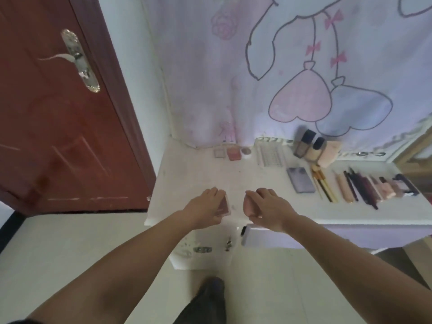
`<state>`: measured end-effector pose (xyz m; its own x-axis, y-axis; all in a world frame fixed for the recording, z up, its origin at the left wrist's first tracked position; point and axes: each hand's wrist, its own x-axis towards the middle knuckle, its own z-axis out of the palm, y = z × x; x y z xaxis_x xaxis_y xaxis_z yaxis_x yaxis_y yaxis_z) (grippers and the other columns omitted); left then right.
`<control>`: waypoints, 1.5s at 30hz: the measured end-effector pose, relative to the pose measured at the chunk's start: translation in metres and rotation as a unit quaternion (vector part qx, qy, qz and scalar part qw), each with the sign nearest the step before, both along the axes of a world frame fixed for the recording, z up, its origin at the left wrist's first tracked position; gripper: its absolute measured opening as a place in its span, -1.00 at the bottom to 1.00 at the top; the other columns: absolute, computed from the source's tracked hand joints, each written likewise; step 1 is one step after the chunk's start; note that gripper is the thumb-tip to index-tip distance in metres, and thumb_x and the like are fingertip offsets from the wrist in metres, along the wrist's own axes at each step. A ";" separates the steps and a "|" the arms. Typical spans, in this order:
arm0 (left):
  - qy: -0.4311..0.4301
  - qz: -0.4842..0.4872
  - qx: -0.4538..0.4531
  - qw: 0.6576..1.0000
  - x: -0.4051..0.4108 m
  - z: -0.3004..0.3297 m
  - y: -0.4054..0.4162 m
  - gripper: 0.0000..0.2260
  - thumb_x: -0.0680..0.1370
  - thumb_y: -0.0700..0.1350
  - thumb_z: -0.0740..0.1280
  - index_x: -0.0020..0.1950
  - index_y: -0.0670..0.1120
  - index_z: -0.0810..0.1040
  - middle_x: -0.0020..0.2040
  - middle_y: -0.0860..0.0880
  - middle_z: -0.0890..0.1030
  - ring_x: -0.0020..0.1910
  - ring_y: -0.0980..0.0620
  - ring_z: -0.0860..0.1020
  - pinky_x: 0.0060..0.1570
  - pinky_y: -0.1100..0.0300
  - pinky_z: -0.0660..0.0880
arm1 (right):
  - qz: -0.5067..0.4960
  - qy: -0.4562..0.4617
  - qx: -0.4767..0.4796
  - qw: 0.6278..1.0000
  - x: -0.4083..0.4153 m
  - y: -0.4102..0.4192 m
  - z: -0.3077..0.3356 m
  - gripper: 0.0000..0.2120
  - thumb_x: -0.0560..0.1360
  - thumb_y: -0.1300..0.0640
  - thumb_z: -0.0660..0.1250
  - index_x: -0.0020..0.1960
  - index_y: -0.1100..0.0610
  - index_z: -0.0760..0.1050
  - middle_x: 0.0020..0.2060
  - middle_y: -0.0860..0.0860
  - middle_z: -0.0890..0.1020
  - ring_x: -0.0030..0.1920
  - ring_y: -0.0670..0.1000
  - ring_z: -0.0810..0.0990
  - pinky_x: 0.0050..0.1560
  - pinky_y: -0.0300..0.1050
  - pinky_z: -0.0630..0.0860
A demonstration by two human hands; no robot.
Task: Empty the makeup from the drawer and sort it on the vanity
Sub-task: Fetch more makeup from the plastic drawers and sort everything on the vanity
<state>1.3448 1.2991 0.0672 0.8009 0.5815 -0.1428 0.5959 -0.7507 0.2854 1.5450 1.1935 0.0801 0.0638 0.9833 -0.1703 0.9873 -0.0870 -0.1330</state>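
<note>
Two hands are over the front edge of the vanity: the left hand holds one dark pink compact, and the right hand is cupped, with nothing visible in it. Along the back edge lie three small compacts, one clear organiser tray, two dark-capped bottles and one pink pouch. Toward the right edge sit one grey flat case and a row of brushes and pencils, too blurred to count exactly. One drawer stands open below.
</note>
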 end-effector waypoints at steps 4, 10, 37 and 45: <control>0.011 -0.015 -0.027 0.999 0.042 -0.008 0.080 -0.56 0.45 -0.03 0.34 0.26 -0.12 0.29 0.20 -0.10 0.38 0.16 -0.09 0.37 0.03 -0.01 0.47 | -0.046 0.052 -0.028 0.997 0.034 0.075 -0.009 -0.30 0.43 -0.09 0.33 0.45 0.01 0.10 0.36 0.02 0.33 0.33 0.10 0.31 0.14 0.02 0.49; 0.007 -0.023 -0.076 0.997 0.089 -0.034 0.155 -0.59 0.45 -0.05 0.32 0.25 -0.13 0.33 0.20 -0.10 0.38 0.17 -0.08 0.36 0.05 0.01 0.45 | -0.068 0.057 -0.055 0.995 0.069 0.156 -0.036 -0.42 0.41 -0.03 0.37 0.32 0.08 0.22 0.30 0.01 0.38 0.32 0.08 0.31 0.12 0.00 0.47; -0.061 -0.212 0.110 0.969 0.193 0.059 0.170 -0.63 0.60 0.08 0.13 0.31 -0.06 0.44 0.27 -0.09 0.49 0.21 -0.10 0.45 0.23 0.05 0.34 | -0.281 -0.125 0.081 0.948 0.111 0.120 0.047 -0.50 0.59 -0.19 -0.10 0.47 -0.03 0.14 0.47 0.01 0.23 0.48 0.07 0.16 0.45 0.29 -0.06; -0.180 -0.374 0.168 0.894 0.189 0.048 0.003 -0.51 0.56 0.13 0.00 0.28 -0.10 0.51 0.23 -0.14 0.52 0.27 -0.12 0.46 0.29 -0.21 0.26 | -0.482 -0.155 0.069 0.859 0.038 -0.080 0.028 -0.45 0.58 -0.19 -0.22 0.53 -0.07 -0.03 0.55 0.01 -0.04 0.54 0.06 -0.13 0.41 0.27 -0.31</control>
<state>1.5340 1.3019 0.1154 0.9426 -0.1747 0.2847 -0.1942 -0.9801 0.0417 1.5826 1.1139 0.1077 0.8819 0.4571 0.1157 0.4547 -0.8894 0.0481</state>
